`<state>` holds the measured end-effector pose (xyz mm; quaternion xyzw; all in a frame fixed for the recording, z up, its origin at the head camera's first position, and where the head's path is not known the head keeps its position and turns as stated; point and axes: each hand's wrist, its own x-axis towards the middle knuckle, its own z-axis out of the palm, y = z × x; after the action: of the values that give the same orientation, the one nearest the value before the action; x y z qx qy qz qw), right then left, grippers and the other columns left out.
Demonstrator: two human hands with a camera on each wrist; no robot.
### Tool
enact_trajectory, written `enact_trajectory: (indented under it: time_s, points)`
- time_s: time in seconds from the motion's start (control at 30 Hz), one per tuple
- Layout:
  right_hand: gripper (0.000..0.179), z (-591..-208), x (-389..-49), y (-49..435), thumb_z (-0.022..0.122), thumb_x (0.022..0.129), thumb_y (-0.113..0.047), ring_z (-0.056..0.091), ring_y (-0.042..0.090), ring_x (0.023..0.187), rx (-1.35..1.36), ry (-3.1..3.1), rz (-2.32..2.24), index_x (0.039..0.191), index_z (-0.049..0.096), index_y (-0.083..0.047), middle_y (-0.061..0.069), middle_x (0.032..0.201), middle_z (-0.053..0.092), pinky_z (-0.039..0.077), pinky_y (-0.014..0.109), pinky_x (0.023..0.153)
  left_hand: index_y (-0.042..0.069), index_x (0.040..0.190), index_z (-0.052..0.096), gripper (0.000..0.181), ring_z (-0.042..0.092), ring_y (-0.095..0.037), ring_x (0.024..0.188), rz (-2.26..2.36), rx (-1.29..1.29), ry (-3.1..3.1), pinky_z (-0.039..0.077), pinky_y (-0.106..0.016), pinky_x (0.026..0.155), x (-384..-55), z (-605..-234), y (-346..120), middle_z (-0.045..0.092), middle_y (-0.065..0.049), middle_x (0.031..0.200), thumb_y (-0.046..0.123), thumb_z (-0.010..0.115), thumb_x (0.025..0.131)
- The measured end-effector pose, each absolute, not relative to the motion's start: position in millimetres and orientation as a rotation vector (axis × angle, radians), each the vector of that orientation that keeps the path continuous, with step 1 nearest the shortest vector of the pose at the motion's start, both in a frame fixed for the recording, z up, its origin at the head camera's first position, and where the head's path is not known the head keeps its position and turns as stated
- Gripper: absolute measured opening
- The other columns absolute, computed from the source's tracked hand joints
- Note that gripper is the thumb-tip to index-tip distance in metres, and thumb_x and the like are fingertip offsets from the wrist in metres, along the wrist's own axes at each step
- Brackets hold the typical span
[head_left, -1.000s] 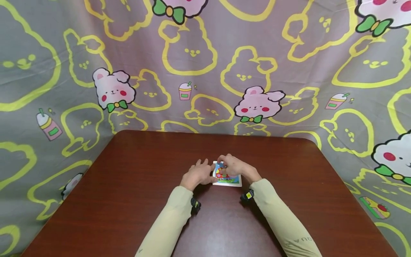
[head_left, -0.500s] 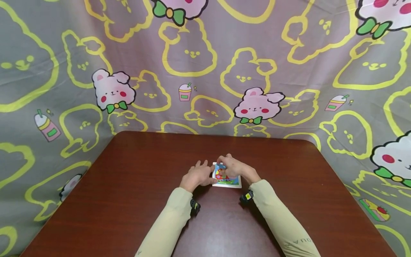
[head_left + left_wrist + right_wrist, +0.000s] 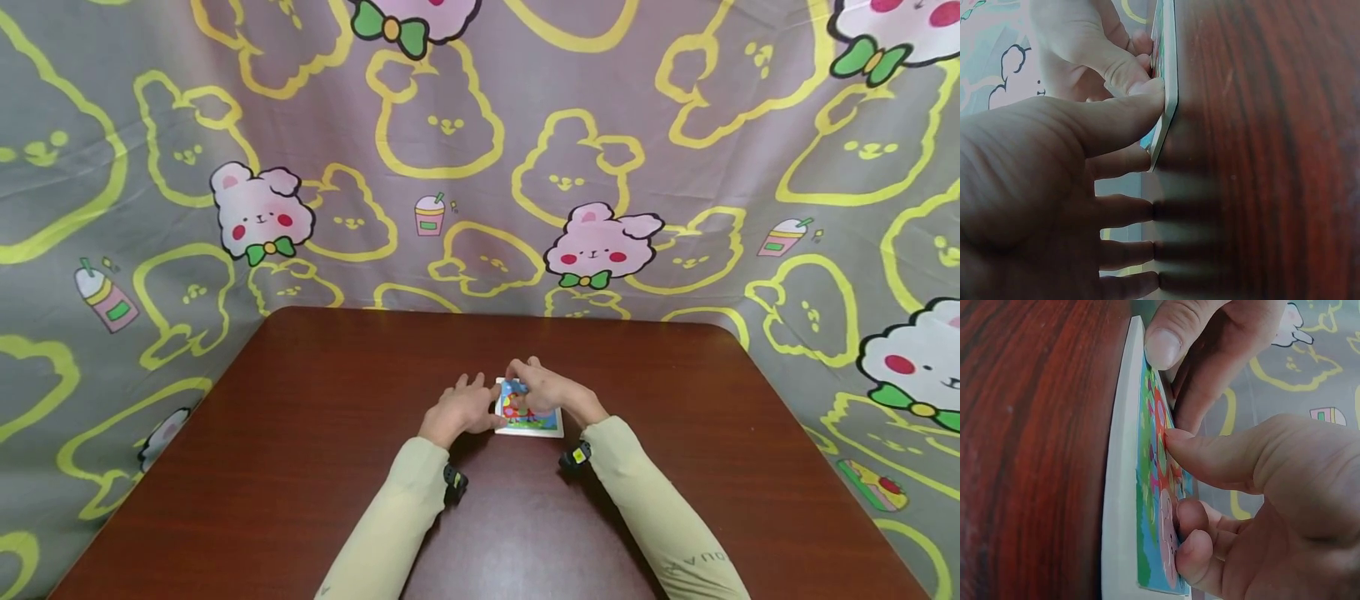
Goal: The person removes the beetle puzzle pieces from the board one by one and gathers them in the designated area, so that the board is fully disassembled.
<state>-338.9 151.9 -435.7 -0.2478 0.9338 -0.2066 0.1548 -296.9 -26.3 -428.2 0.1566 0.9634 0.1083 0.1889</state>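
A flat board with a white frame (image 3: 529,434) lies on the table, carrying a bright cartoon picture (image 3: 1147,562) in green, blue, red and pink. My left hand (image 3: 465,407) steadies its left side: the thumb (image 3: 1141,103) presses the white edge, the index fingertip touches the corner, and the other straight fingers rest on the table. Over the picture is my right hand (image 3: 551,390). Its thumb (image 3: 1194,447) and bent fingers (image 3: 1194,553) touch the picture at separate spots, with no loose thing visible between them. Part of the picture is hidden under this hand.
The brown wooden table (image 3: 337,375) stretches around the board on every side. A grey curtain (image 3: 480,267) with yellow outlines and rabbit faces hangs behind the table and along both sides. A small black camera (image 3: 454,482) is strapped at each wrist.
Both hands keep almost the same pose on the board. The head view has shifted very slightly; nothing is picked up or let go.
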Motion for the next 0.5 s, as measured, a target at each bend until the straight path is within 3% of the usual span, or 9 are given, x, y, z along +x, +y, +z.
enact_trajectory:
  time_s: [0.5]
  points:
    - [0.03,-433.8,-338.3,150.4,0.068,0.092,-0.015,0.046,0.021,0.095,-0.749,2.71,-0.588,0.115,0.049,-0.01,0.011,0.11,0.047,0.044,0.036,0.087,0.025,0.155,0.032,0.068,0.013,-0.04,0.151,0.295,0.43,2.704,0.023,-0.056,0.119,-298.9,-427.7,-26.1,0.019,-0.013,0.164,0.047,0.058,0.096]
